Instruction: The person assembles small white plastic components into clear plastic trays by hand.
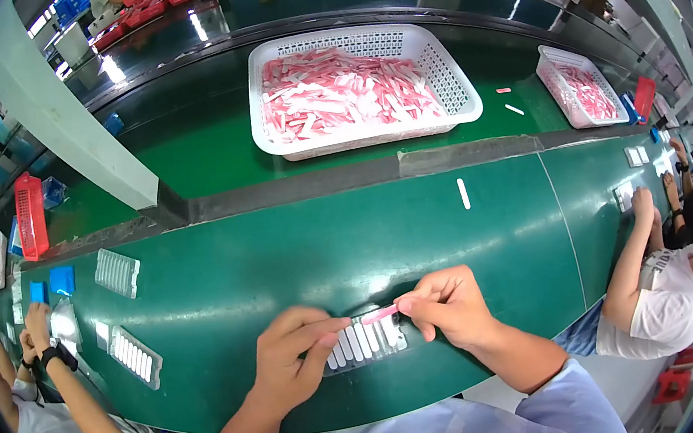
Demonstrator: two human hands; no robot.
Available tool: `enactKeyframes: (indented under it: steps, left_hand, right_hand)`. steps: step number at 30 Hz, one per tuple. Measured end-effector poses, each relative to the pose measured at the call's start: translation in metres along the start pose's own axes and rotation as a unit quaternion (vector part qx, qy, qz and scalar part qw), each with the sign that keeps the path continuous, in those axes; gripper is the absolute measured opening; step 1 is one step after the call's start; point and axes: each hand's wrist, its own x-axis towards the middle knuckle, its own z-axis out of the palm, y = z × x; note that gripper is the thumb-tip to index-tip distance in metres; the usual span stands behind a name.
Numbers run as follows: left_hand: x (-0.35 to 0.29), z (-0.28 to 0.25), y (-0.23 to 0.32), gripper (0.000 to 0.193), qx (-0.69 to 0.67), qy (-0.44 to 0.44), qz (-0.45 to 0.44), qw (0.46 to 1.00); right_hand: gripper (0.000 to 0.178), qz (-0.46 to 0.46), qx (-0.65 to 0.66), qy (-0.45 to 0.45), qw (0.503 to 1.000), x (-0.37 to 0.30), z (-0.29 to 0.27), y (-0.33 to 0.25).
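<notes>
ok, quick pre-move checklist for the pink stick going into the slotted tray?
1. Pink plastic stick held: ok, right hand pinches one end.
2. Small clear slotted tray steadied: ok, left hand rests on its left end.
3. Free slot under the stick: cannot tell, white sticks fill most slots and the fingers hide the right end.
4. Tray flat on the green conveyor belt: ok.
5. Supply: ok, white plastic mesh basket across the belt holds many pink and white sticks.
6. Stray white stick on the belt: ok, apart from the tray.
</notes>
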Motion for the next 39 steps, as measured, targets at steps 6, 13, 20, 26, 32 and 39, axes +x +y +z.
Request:
enactKeyframes:
  steps: [6,13,20,26,32,39]
  left_hand:
    - [0.010,-0.017,0.001,0.018,0.243,-0.077,0.134,0.958]
    - [0.005,-0.017,-0.004,0.013,0.249,-0.142,0.126,0.950]
    - [0.005,-0.014,0.000,0.020,0.259,-0.166,0.137,0.942]
    - [0.005,-0.014,-0.002,0.021,0.219,-0.135,0.140,0.956]
    - [0.004,-0.001,-0.004,0.023,0.229,-0.183,0.158,0.943]
    - [0.005,0.004,-0.004,0.023,0.237,-0.153,0.152,0.947]
  right_hand:
    - [0.007,-0.103,-0.155,-0.017,0.982,0.011,-0.012,-0.003]
    - [0.006,-0.132,-0.354,-0.113,0.919,0.014,-0.010,-0.012]
    - [0.026,-0.203,-0.490,-0.105,0.841,0.015,0.005,0.012]
    - [0.044,-0.173,-0.522,-0.129,0.826,0.015,0.004,0.004]
    - [0.050,-0.128,-0.470,-0.135,0.863,0.017,-0.002,0.000]
    - [0.059,-0.094,-0.457,-0.115,0.877,0.016,-0.001,-0.002]
